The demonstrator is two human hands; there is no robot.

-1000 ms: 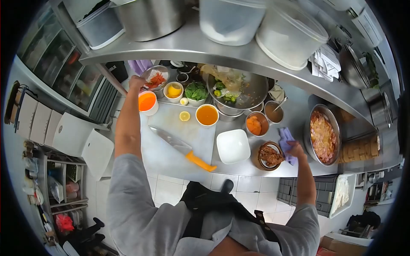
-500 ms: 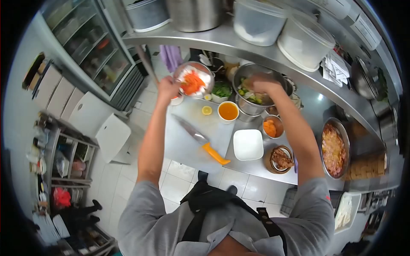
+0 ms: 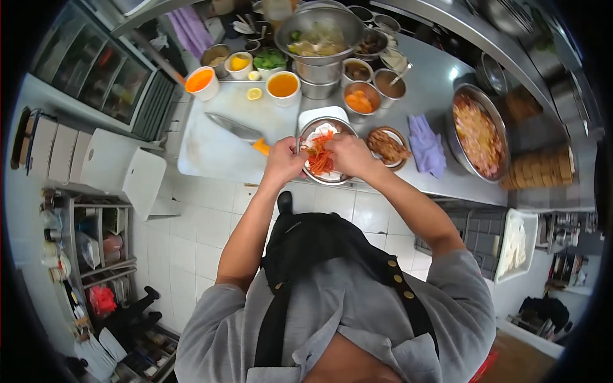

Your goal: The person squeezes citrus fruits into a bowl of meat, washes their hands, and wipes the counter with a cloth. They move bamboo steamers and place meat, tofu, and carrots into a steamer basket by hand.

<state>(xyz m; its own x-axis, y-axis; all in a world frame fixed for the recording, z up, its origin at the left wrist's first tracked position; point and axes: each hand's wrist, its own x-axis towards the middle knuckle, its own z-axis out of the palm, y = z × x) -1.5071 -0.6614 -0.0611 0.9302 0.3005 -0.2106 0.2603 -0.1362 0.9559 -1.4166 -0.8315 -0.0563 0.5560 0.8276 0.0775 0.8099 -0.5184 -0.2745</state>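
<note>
Close in front of me is a metal bowl (image 3: pixel 317 176) with shredded carrot (image 3: pixel 321 153) on something white. My left hand (image 3: pixel 285 161) grips the bowl's left rim, thumb over the edge. The fingers of my right hand (image 3: pixel 352 155) are bunched together in the carrot at the bowl's right side, their tips partly hidden. Behind the bowl, a white square dish (image 3: pixel 318 115) shows only its far part. A knife (image 3: pixel 233 127) lies on the white cutting board (image 3: pixel 214 153), its orange handle partly covered by my left hand.
A large metal bowl of chopped vegetables (image 3: pixel 306 56) rests on a pot at the back. Tubs of orange liquid (image 3: pixel 283 84), a lemon half (image 3: pixel 255 94), a bowl of brown meat (image 3: pixel 387 145), a purple cloth (image 3: pixel 426 145) and a big meat bowl (image 3: pixel 479 131) surround the work area.
My left hand has brought the carrot bowl from the back left to the counter's front edge. My right hand has left the vegetable bowl and moved into the carrot.
</note>
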